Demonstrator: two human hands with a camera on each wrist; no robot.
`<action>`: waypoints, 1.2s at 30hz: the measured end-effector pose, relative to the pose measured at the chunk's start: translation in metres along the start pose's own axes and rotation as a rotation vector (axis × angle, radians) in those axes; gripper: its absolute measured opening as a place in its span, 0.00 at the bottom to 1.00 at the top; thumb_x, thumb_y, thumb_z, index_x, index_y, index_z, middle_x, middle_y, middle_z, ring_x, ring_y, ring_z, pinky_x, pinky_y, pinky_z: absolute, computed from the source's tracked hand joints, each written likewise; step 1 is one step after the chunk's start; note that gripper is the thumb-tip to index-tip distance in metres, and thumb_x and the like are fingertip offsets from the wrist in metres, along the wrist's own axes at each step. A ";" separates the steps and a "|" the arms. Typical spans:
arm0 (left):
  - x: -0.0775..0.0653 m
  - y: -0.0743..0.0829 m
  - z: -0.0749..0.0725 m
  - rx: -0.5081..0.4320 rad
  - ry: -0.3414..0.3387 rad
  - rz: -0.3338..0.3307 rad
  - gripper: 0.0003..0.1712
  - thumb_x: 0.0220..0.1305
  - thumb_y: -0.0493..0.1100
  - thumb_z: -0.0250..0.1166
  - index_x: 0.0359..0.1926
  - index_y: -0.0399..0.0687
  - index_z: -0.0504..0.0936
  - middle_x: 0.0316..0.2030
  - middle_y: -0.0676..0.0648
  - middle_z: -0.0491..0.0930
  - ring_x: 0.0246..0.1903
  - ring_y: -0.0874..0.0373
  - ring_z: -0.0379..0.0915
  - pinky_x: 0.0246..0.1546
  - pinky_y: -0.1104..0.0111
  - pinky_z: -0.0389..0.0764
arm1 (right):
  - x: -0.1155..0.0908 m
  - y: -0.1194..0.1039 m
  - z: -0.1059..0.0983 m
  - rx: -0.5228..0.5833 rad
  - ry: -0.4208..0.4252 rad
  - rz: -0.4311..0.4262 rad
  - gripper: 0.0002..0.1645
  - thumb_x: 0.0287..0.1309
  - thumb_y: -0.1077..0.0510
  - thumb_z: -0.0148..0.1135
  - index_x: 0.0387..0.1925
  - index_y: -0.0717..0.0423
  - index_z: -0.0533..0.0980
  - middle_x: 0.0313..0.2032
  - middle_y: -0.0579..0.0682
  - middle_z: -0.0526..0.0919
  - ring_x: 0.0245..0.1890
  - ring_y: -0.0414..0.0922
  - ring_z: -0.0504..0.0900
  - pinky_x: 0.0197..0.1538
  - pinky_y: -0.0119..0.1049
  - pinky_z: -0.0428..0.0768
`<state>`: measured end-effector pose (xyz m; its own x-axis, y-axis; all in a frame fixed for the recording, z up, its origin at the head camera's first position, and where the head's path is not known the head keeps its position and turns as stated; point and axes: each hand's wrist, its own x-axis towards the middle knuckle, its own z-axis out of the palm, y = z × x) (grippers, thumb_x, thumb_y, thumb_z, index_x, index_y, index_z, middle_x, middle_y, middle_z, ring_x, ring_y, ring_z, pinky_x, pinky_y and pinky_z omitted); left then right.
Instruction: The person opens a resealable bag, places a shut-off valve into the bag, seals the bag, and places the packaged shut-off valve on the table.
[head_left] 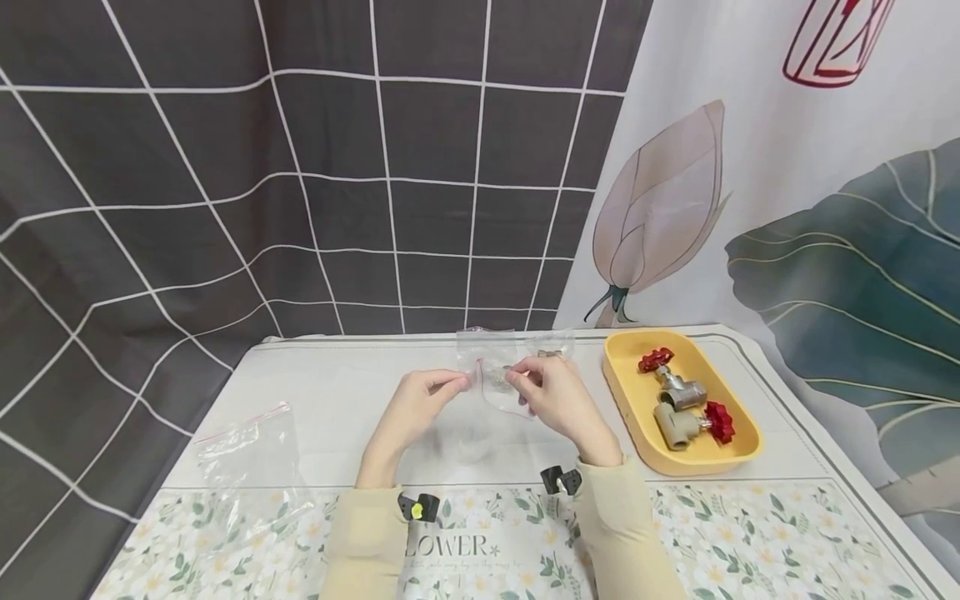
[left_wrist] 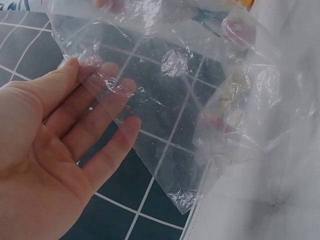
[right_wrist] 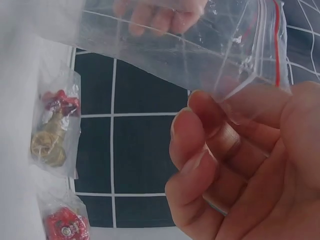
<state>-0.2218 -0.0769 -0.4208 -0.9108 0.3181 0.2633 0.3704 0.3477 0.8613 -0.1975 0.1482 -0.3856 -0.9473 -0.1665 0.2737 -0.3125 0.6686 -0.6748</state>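
A clear zip-lock bag (head_left: 497, 392) with a red line along its mouth is stretched between my two hands above the table. My left hand (head_left: 420, 406) pinches one side of it, thumb in front and fingertips behind the film, as the left wrist view shows. On the other side my right hand (head_left: 558, 396) grips the film at a corner near the red zip strip (right_wrist: 276, 42). Through the film no part shows inside the held bag. Behind the hands lie a bagged brass valve (right_wrist: 52, 132) with a red handwheel and another bagged red handwheel (right_wrist: 65, 226).
On the right stands a yellow tray (head_left: 622, 417) with a metal valve (head_left: 678, 390) and a grey-beige valve (head_left: 678, 425), both with red handwheels. A second clear bag (head_left: 255, 467) lies flat on the left. A dark checked curtain (head_left: 435, 217) hangs behind the table.
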 end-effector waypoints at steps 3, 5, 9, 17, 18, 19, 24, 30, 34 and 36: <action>0.000 -0.001 -0.001 0.000 0.005 0.000 0.13 0.69 0.46 0.62 0.47 0.43 0.86 0.43 0.49 0.86 0.48 0.52 0.81 0.56 0.56 0.76 | 0.000 0.003 -0.001 0.032 0.002 0.003 0.11 0.68 0.54 0.59 0.38 0.55 0.83 0.19 0.48 0.79 0.14 0.39 0.76 0.21 0.36 0.73; 0.000 -0.001 -0.001 -0.001 0.008 -0.011 0.13 0.69 0.46 0.62 0.47 0.44 0.86 0.43 0.49 0.86 0.48 0.53 0.81 0.56 0.57 0.75 | 0.000 0.005 -0.003 0.052 0.002 0.006 0.12 0.69 0.53 0.57 0.38 0.56 0.82 0.20 0.50 0.79 0.15 0.40 0.76 0.21 0.36 0.73; 0.001 -0.002 -0.001 -0.005 0.018 -0.018 0.13 0.68 0.46 0.63 0.46 0.44 0.87 0.43 0.48 0.86 0.49 0.52 0.80 0.56 0.55 0.75 | 0.000 0.009 -0.007 0.071 -0.003 0.023 0.14 0.71 0.51 0.55 0.38 0.56 0.82 0.21 0.50 0.79 0.16 0.45 0.78 0.21 0.37 0.73; -0.001 -0.003 -0.003 0.005 0.033 -0.029 0.13 0.69 0.46 0.62 0.47 0.45 0.87 0.44 0.49 0.86 0.49 0.52 0.80 0.56 0.55 0.76 | -0.003 0.014 -0.016 0.057 0.002 0.057 0.15 0.71 0.52 0.55 0.41 0.60 0.81 0.24 0.52 0.81 0.21 0.51 0.80 0.26 0.37 0.74; -0.001 -0.003 -0.003 0.007 0.034 -0.031 0.13 0.69 0.46 0.62 0.47 0.45 0.86 0.44 0.49 0.86 0.49 0.52 0.80 0.56 0.56 0.76 | -0.003 0.015 -0.017 0.057 0.002 0.064 0.15 0.71 0.52 0.55 0.42 0.60 0.81 0.25 0.54 0.81 0.21 0.51 0.81 0.27 0.38 0.75; -0.001 -0.003 -0.004 0.007 0.035 -0.032 0.13 0.69 0.45 0.62 0.47 0.45 0.86 0.44 0.48 0.85 0.49 0.52 0.80 0.56 0.56 0.76 | -0.003 0.016 -0.019 0.060 0.002 0.070 0.15 0.71 0.53 0.55 0.43 0.61 0.80 0.26 0.54 0.82 0.22 0.50 0.81 0.27 0.37 0.76; 0.000 -0.002 -0.003 -0.002 0.030 -0.020 0.13 0.69 0.46 0.62 0.47 0.43 0.86 0.44 0.48 0.85 0.49 0.52 0.80 0.56 0.56 0.76 | -0.003 0.026 -0.030 0.085 0.010 0.087 0.15 0.71 0.55 0.54 0.44 0.63 0.80 0.30 0.53 0.84 0.24 0.49 0.82 0.29 0.37 0.80; 0.000 -0.003 -0.001 0.000 0.030 -0.009 0.14 0.69 0.47 0.62 0.47 0.44 0.86 0.45 0.48 0.85 0.49 0.52 0.80 0.56 0.56 0.76 | -0.005 0.043 -0.047 0.059 0.007 0.168 0.18 0.72 0.53 0.52 0.50 0.64 0.78 0.36 0.56 0.83 0.30 0.51 0.83 0.32 0.36 0.81; 0.000 -0.003 -0.002 0.007 0.032 -0.035 0.14 0.69 0.47 0.62 0.47 0.46 0.86 0.45 0.49 0.85 0.49 0.53 0.80 0.56 0.57 0.76 | -0.010 0.053 -0.060 0.022 -0.025 0.261 0.22 0.73 0.49 0.50 0.54 0.63 0.76 0.41 0.60 0.83 0.35 0.52 0.83 0.36 0.37 0.80; 0.000 -0.003 -0.003 0.002 0.029 -0.038 0.14 0.69 0.47 0.62 0.47 0.46 0.86 0.45 0.49 0.85 0.50 0.53 0.80 0.56 0.57 0.76 | -0.013 0.061 -0.068 0.002 -0.030 0.290 0.23 0.73 0.48 0.50 0.54 0.63 0.76 0.41 0.61 0.83 0.37 0.52 0.82 0.37 0.38 0.80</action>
<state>-0.2233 -0.0811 -0.4221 -0.9292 0.2786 0.2428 0.3356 0.3612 0.8700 -0.1994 0.2398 -0.3837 -0.9988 0.0098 0.0487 -0.0285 0.6901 -0.7232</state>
